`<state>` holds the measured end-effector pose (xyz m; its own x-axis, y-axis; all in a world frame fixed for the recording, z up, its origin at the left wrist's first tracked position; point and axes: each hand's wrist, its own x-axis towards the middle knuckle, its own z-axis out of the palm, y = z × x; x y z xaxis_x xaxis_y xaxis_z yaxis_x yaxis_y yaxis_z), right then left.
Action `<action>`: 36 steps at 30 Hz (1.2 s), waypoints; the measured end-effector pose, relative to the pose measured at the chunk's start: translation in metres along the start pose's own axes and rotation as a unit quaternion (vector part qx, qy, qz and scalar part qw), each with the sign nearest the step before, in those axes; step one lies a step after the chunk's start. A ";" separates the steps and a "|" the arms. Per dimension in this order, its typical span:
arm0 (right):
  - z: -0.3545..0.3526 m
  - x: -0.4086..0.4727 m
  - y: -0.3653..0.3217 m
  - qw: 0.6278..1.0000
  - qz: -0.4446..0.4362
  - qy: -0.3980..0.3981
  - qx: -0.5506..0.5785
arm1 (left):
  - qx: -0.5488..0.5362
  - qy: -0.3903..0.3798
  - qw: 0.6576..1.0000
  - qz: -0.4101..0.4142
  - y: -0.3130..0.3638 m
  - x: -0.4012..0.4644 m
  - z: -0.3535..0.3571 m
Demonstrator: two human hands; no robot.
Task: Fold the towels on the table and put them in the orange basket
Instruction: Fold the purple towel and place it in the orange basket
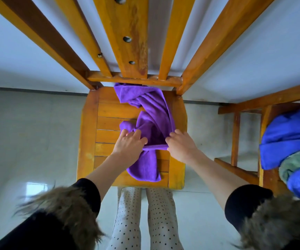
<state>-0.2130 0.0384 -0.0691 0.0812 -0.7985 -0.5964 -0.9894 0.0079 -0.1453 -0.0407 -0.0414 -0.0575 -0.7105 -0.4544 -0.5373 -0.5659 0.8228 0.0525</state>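
A purple towel (152,112) lies crumpled on the slatted seat of a wooden chair (107,123), one end up against the chair back and the other end hanging near the front edge. My left hand (130,144) grips the towel's left part, fingers curled into the cloth. My right hand (180,144) pinches the towel's hem on the right. A short stretch of hem runs taut between the two hands. No orange basket is in view.
The chair back (133,42) rises toward the camera, against a white wall. A second wooden chair (239,134) at the right carries blue and green cloth (290,141). Pale tiled floor (28,141) surrounds both chairs. My legs stand at the seat's front edge.
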 end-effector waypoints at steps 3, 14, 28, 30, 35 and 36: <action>-0.005 -0.009 -0.003 0.997 0.001 0.042 0.060 | -0.033 -0.017 0.999 0.017 -0.001 -0.010 -0.001; -0.115 -0.066 -0.032 0.949 -0.031 0.234 0.208 | -0.404 0.150 0.900 -0.065 -0.037 -0.090 -0.098; -0.310 -0.144 -0.090 0.877 0.011 0.366 0.312 | -0.329 0.378 0.865 -0.019 -0.100 -0.245 -0.288; -0.337 -0.158 -0.099 0.857 0.011 0.389 0.338 | -0.315 0.408 0.857 -0.026 -0.105 -0.267 -0.313; -0.395 -0.192 -0.124 0.857 -0.044 0.409 0.310 | -0.276 0.480 0.828 -0.086 -0.119 -0.326 -0.357; -0.404 -0.197 -0.127 0.856 -0.061 0.408 0.312 | -0.268 0.493 0.821 -0.105 -0.120 -0.336 -0.362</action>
<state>-0.1519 -0.0481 0.3856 -0.1827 -0.9691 0.1656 -0.7022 0.0107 -0.7119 0.1148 -0.1106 0.4217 -0.4178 -0.8398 0.3466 -0.6340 0.5427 0.5508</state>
